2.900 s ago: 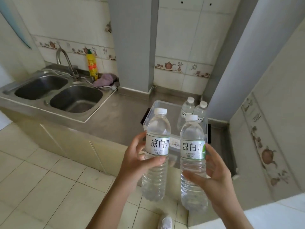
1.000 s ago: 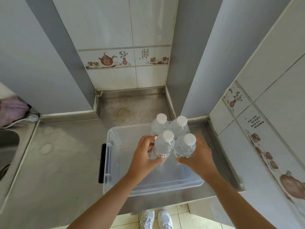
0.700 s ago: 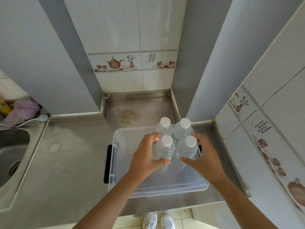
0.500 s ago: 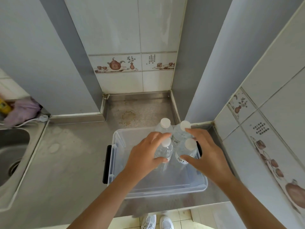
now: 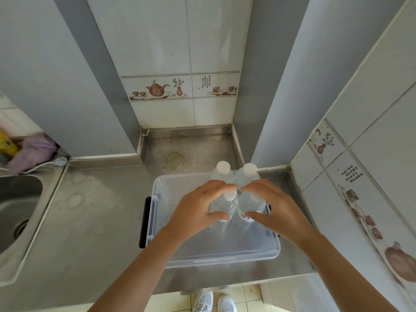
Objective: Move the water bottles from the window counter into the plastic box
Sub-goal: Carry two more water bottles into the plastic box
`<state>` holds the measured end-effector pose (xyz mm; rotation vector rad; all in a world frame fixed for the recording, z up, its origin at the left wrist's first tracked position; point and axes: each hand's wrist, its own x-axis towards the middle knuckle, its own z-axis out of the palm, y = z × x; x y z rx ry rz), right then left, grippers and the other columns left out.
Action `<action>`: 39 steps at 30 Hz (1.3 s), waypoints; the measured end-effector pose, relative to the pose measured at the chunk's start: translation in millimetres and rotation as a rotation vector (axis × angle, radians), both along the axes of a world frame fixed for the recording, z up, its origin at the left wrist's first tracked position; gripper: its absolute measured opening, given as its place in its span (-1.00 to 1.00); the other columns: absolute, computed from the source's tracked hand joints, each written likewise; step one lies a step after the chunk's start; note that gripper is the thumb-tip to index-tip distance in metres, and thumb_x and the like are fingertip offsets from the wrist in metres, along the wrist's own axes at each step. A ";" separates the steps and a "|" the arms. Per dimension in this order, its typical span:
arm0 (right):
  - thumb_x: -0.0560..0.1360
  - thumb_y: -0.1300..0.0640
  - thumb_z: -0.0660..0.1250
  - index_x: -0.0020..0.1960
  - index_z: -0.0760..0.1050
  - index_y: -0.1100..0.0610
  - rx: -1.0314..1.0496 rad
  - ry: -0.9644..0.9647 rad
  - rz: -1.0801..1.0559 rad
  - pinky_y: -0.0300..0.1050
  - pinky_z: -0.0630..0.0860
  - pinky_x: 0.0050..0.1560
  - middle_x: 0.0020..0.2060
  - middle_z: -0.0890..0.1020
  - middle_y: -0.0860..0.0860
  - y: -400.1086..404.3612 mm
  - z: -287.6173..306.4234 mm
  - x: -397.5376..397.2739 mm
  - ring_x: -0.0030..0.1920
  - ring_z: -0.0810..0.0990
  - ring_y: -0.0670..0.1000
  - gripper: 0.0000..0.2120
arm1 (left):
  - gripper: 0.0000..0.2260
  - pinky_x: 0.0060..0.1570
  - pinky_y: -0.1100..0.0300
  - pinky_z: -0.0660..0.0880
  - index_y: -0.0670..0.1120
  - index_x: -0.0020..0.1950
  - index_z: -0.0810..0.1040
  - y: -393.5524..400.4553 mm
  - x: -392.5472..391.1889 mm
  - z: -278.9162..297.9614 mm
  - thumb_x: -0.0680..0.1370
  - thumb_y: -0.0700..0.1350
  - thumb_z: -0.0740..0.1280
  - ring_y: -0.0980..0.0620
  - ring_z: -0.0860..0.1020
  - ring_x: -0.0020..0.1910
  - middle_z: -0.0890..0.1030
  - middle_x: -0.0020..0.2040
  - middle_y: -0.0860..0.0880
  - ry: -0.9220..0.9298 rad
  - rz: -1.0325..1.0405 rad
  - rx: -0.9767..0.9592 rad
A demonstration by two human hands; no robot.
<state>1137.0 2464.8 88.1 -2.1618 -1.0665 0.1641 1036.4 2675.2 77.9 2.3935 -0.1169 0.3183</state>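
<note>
A clear plastic box (image 5: 225, 258) sits on the steel counter (image 5: 90, 221) in the right corner. Two water bottles with white caps stand at its far side, one on the left (image 5: 222, 171) and one on the right (image 5: 248, 173). Just in front of them stand two more bottles inside the box. My left hand (image 5: 195, 210) curls around the left one (image 5: 225, 206), fingers over its cap and thumb on its label. My right hand (image 5: 276, 208) wraps the right one (image 5: 249, 203) the same way, mostly hiding it.
A steel sink (image 5: 13, 210) lies at the left edge, with a purple cloth (image 5: 33, 152) and a yellow bottle (image 5: 5, 145) behind it. Tiled walls close in behind and to the right of the box. A black handle (image 5: 144, 221) is on the box's left end.
Both hands carried a bottle each to the box and lowered them in front of the two rear bottles. Over the last second the bottles sank deeper and my fingers slid over their caps.
</note>
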 end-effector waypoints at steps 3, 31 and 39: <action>0.37 0.05 0.51 0.23 0.49 -0.07 0.058 0.005 0.010 -0.08 0.54 0.17 0.21 0.55 -0.14 -3.4 5.5 6.6 0.19 0.54 -0.09 -0.54 | -0.53 0.06 0.08 0.54 0.21 0.29 0.51 9.8 5.5 10.0 0.40 0.24 0.42 0.22 0.56 0.14 0.58 0.18 0.24 0.025 0.050 -0.055; 0.41 -0.06 0.44 0.32 0.42 -0.11 -0.135 -0.066 0.007 -0.03 0.54 0.17 0.27 0.52 -0.18 -11.6 24.2 0.4 0.21 0.52 -0.08 -0.50 | -0.50 0.10 0.06 0.53 0.14 0.36 0.38 -15.4 -13.2 26.8 0.47 0.27 0.31 0.19 0.49 0.24 0.52 0.27 0.19 0.086 0.279 0.094; 0.42 -0.06 0.43 0.14 0.59 -0.02 -0.104 -0.360 -0.159 -0.14 0.57 0.04 0.10 0.66 -0.12 -40.1 56.7 -37.2 0.06 0.63 -0.06 -0.69 | -0.64 -0.07 0.07 0.49 0.02 0.25 0.52 -45.7 -48.7 61.3 0.48 0.05 0.40 -0.03 0.61 0.03 0.60 0.14 0.07 -0.037 0.443 0.504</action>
